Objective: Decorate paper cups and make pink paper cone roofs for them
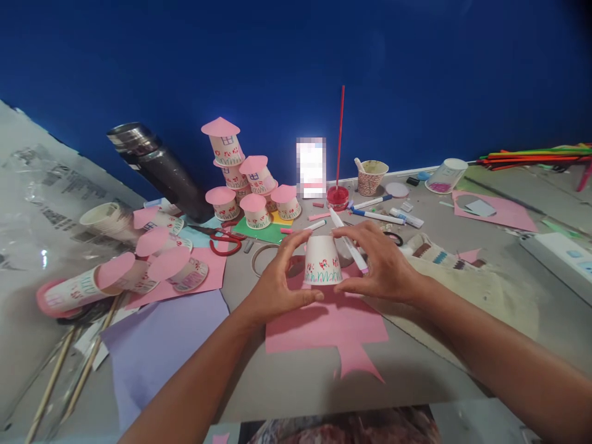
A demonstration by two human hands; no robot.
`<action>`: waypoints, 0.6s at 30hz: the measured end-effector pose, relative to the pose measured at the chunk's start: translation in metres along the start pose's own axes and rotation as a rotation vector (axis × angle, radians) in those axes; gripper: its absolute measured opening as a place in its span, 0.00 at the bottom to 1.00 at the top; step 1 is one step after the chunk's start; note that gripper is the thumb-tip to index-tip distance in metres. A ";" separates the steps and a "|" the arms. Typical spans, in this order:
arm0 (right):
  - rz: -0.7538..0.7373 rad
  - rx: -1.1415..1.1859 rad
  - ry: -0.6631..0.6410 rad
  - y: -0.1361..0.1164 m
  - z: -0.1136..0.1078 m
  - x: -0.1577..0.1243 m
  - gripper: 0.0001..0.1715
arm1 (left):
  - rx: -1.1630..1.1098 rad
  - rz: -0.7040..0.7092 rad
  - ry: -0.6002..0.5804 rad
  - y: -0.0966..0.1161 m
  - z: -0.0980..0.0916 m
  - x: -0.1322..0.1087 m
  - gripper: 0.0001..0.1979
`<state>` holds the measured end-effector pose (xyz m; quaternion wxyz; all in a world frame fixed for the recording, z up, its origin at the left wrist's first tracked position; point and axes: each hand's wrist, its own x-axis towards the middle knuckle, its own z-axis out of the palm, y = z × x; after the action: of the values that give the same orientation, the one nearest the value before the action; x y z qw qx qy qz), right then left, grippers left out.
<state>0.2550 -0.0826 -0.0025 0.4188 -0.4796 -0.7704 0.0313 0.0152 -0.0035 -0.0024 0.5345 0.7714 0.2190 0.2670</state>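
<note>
Upside down between the two grips is a white paper cup [322,256], narrow end up and wide rim down; its upper wall is plain, and lower down run small red flowers over a band of zigzag green strokes. The left grip [280,277] pinches the cup from its left, and the right grip [386,265] pinches it from the right while also carrying a white marker [346,239], slanted beside the cup. Beneath the grips lies a cut pink sheet [319,327]; nearer the body, a grey stretch of counter [287,388] runs to the front edge, the roomiest side. Close to the right grip spreads a cream cloth [490,302]; left of the left grip lies a purple sheet [176,345]. Beyond both, red-handled scissors [226,237] and a red dish [337,198] narrow the room
</note>
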 end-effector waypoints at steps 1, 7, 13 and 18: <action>-0.008 0.009 -0.007 -0.001 0.001 0.000 0.49 | 0.061 -0.001 0.002 0.002 -0.001 -0.001 0.47; 0.237 0.445 0.131 -0.005 -0.007 -0.001 0.49 | -0.159 -0.007 0.066 0.000 -0.001 0.003 0.40; 0.487 0.613 0.373 -0.005 -0.006 0.001 0.20 | -0.251 -0.056 0.195 -0.008 -0.001 0.007 0.43; 0.533 0.904 0.432 -0.004 -0.006 0.005 0.18 | -0.201 -0.045 0.239 -0.009 0.001 0.006 0.40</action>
<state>0.2547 -0.0833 0.0061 0.7084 -0.4260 -0.4294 0.3637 0.0205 0.0025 -0.0101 0.5851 0.6717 0.2703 0.3653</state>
